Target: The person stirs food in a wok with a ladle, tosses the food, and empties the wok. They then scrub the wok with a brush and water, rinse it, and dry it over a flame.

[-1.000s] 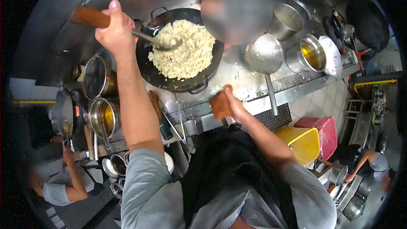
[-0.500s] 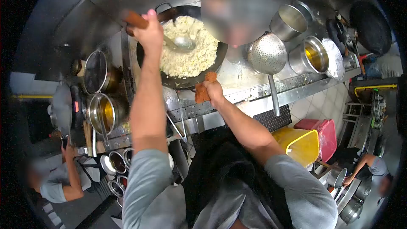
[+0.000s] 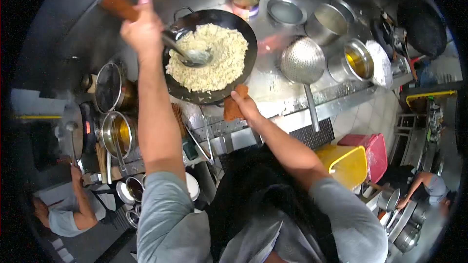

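My left hand is closed around the wooden grip of a ladle. The ladle slants down to the right, its metal bowl resting in pale fried rice with small bits mixed in. The rice lies in a dark wok on the stove top. At the wok's near edge my right hand grips a folded orange-brown cloth, which hides the part of the wok behind it. To the right of the wok lies a perforated metal strainer, its handle pointing toward me.
Metal pots and a container of yellow oil stand at right. A can sits behind the wok. More pots are at left, yellow and red bins at lower right. Co-workers work on both sides.
My left hand has moved left and up with the ladle, drawing its bowl leftward through the rice. The wok sits slightly differently, while my right hand stays on the cloth.
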